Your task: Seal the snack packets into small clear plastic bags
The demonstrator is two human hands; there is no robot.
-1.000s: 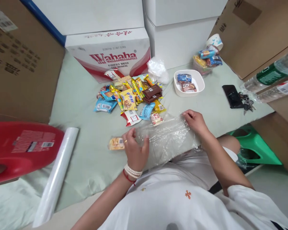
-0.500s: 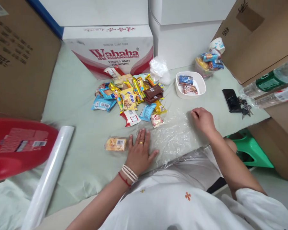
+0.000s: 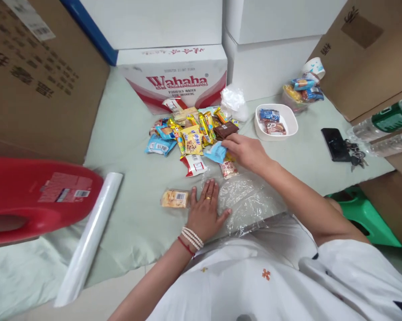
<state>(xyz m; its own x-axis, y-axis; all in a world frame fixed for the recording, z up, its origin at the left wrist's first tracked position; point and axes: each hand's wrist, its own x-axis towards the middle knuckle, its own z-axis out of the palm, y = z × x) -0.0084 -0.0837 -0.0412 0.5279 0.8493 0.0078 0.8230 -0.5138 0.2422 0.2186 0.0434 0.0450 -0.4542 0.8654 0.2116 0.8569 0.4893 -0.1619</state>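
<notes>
My left hand [image 3: 205, 207] lies flat with its fingers spread, on the table at the left edge of a sheet of clear plastic film [image 3: 250, 200]. Just left of its fingertips is a wrapped pastry with a barcode label [image 3: 175, 199]. At the front right of a snack pile, my right hand [image 3: 246, 151] pinches the corner of a light blue snack packet [image 3: 216, 152]. A red-and-white packet [image 3: 194, 165] and a small white-and-red packet [image 3: 229, 169] lie close by. Behind are a yellow cookie packet [image 3: 193, 140] and brown packets [image 3: 225, 129].
A white plastic bowl [image 3: 259, 129] holds two wrapped snacks; behind it stands a filled snack tub [image 3: 294, 100]. A phone [image 3: 334, 145], keys [image 3: 356, 156] and plastic bottles [image 3: 384, 120] are at right. A film roll [image 3: 90, 236] and red container [image 3: 36, 191] sit left; a Wahaha carton [image 3: 177, 80] is behind.
My right hand has moved from the film's right side, left and forward to the pile, and taken hold of the light blue packet. My left hand stays flat. The view has shifted slightly.
</notes>
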